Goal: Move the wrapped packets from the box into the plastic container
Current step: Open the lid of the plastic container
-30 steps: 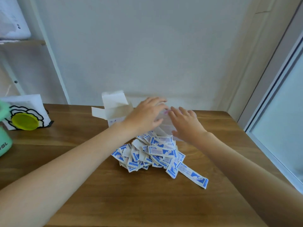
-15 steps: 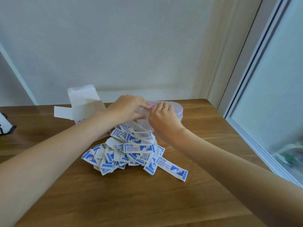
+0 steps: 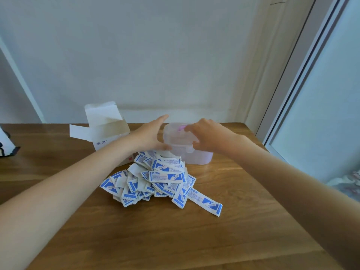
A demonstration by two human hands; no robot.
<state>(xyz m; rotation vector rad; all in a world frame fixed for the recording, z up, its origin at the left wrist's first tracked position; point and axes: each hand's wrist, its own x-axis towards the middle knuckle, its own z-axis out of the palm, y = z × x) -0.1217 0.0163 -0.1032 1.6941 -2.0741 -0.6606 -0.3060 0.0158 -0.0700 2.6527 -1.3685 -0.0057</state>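
A heap of blue-and-white wrapped packets [image 3: 155, 182], several printed "创口贴", is lying mid-tabletop [image 3: 175, 240]. Behind it, near the far edge, the translucent plastic container [image 3: 196, 154] is sitting beside the open white box [image 3: 106, 127]. The left hand [image 3: 151, 136], grip spread flat, is touching the container's side; the right hand [image 3: 208, 137] is curling its grip around the lid [image 3: 175, 135].

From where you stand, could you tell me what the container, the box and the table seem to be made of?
The container looks like translucent, slightly frosted plastic: things behind it show through dimly. The box seems thin white cardboard with a matte finish, its flaps creased open. The table appears to be wood or wood veneer, with brown grain and a soft sheen.
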